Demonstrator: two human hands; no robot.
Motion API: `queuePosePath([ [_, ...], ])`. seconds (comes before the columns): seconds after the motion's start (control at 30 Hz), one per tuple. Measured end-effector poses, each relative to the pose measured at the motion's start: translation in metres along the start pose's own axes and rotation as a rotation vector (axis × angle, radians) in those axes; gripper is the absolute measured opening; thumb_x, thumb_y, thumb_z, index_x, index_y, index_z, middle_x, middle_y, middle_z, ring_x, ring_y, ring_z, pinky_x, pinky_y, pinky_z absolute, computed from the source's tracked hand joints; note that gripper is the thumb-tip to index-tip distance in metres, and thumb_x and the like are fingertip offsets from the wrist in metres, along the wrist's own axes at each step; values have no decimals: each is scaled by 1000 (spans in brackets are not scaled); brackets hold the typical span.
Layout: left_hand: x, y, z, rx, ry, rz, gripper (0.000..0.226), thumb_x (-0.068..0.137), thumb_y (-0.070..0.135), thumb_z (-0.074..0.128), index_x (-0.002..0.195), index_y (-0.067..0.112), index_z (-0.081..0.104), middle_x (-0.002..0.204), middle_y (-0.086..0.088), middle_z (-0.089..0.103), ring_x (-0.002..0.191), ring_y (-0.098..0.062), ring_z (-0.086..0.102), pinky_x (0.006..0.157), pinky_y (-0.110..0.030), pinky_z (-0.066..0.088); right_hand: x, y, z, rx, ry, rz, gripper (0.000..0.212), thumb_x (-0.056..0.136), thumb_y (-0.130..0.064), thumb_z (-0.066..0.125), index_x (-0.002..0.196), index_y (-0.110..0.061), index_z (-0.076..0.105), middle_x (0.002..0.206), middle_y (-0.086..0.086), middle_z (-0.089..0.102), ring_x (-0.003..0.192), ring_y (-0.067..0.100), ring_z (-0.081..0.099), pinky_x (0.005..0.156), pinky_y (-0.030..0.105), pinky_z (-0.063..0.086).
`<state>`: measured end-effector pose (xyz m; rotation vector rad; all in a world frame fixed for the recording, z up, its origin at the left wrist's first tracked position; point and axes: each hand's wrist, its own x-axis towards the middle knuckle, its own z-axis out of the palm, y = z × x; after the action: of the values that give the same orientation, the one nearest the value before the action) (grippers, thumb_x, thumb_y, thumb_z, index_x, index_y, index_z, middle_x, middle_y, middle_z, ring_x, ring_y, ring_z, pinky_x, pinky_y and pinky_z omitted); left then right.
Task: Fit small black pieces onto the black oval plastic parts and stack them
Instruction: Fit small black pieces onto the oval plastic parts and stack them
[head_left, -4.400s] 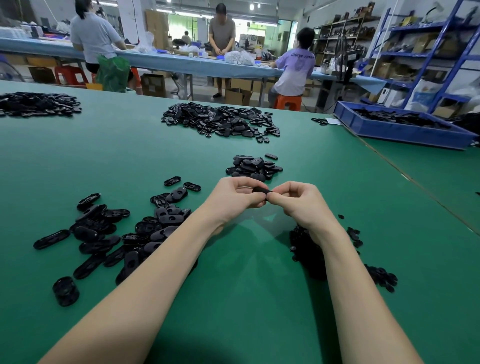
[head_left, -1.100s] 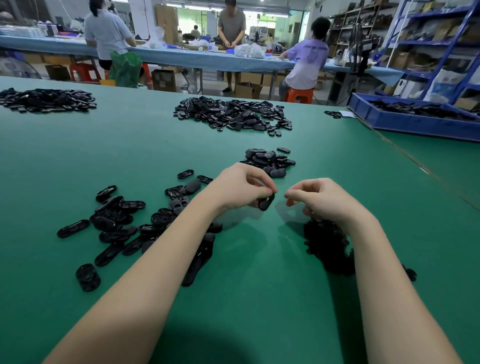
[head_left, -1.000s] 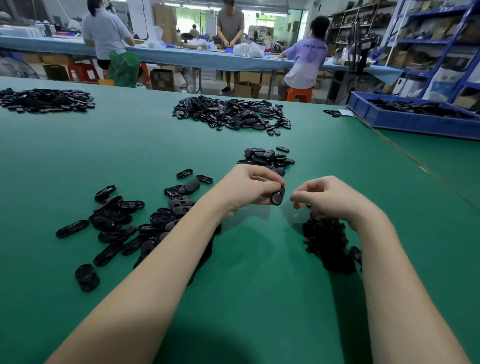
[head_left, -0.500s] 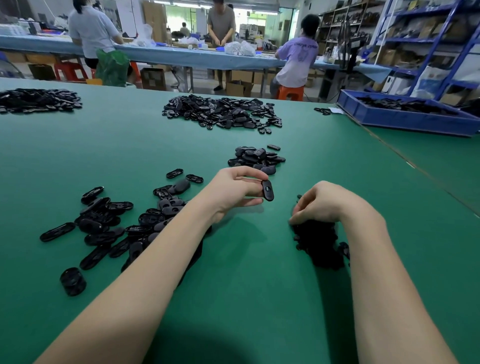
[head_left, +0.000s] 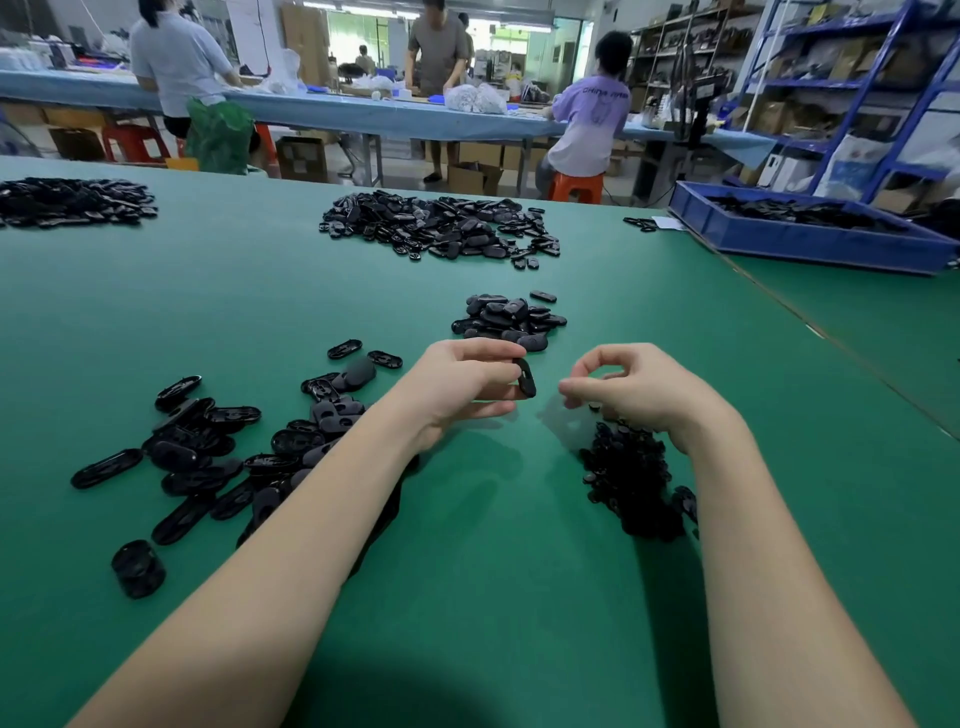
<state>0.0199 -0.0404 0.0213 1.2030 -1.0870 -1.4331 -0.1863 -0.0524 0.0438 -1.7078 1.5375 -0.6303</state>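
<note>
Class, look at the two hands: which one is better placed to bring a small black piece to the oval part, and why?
The right hand. It hovers directly above the heap of small black pieces with thumb and forefinger curled together, while the left hand is already occupied gripping the oval part upright beside it.

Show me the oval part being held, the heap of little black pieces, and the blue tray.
oval part (head_left: 527, 378): head view, middle of its upright face.
heap of small pieces (head_left: 631, 480): head view, centre of the pile.
blue tray (head_left: 810, 244): head view, near side wall.
</note>
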Motion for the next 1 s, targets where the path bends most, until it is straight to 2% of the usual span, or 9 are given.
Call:
queuePosePath([
  [0.13, -2, -1, 2, -51, 19, 25, 28, 86, -2, 73, 111, 8, 68, 113, -10, 69, 82, -24, 76, 66, -27, 61, -3, -7, 2, 196, 37, -86, 16, 86, -37, 80, 86, -25, 70, 83, -9, 79, 58, 9, 48, 49, 14, 39],
  [0.27, -3, -2, 2, -18, 4, 35, 35, 84, -6, 74, 115, 6, 64, 120, -13, 66, 85, -27, 77, 67, -28, 62, 0, -8, 7, 223, 85, -143, 8, 81, -27, 85, 80, -23, 78, 65, -10, 64, 55, 6, 49, 48, 11, 40],
  [0.37, -3, -3, 2, -3, 5, 40, 32, 86, -8, 72, 114, 5, 63, 117, -13, 65, 80, -25, 77, 65, -27, 62, 3, -8, 10, 241, 77, -141, 7, 82, -24, 85, 83, -22, 79, 65, -13, 65, 53, 4, 49, 48, 11, 40],
  [0.5, -4, -2, 5, 5, 10, 48, 29, 85, -7, 73, 109, 6, 63, 99, -7, 65, 73, -22, 76, 64, -26, 62, 5, -5, 13, 252, 45, -130, 10, 83, -20, 84, 89, -22, 75, 70, -10, 69, 54, 7, 48, 48, 14, 39],
  [0.67, -3, -3, 8, -23, -31, 15, 37, 84, -15, 68, 110, 9, 54, 107, -17, 71, 78, -23, 75, 62, -27, 60, 4, -3, 16, 269, 8, -131, 9, 84, -15, 82, 87, -20, 76, 71, -5, 71, 55, 7, 50, 48, 12, 37],
  [0.83, 0, -5, 7, -23, -38, 15, 36, 83, -17, 66, 108, 7, 56, 107, -19, 73, 82, -24, 71, 79, -32, 63, 4, -2, 15, 261, 26, -115, 6, 86, -16, 80, 88, -20, 76, 68, -10, 71, 55, 8, 55, 49, 16, 36],
  [0.93, -1, -7, 6, 83, -41, 36, 32, 84, -14, 66, 106, 9, 63, 113, -21, 72, 87, -23, 66, 98, -37, 53, 3, -2, 14, 259, 27, -111, 6, 86, -16, 80, 90, -18, 76, 69, -10, 71, 55, 8, 58, 48, 14, 36],
  [1.0, -1, -8, 6, 126, -35, 53, 29, 86, -11, 66, 105, 11, 68, 114, -20, 72, 86, -20, 64, 99, -35, 52, 3, -2, 14, 253, 31, -105, 5, 87, -16, 80, 90, -18, 76, 68, -9, 71, 55, 7, 60, 47, 13, 37],
])
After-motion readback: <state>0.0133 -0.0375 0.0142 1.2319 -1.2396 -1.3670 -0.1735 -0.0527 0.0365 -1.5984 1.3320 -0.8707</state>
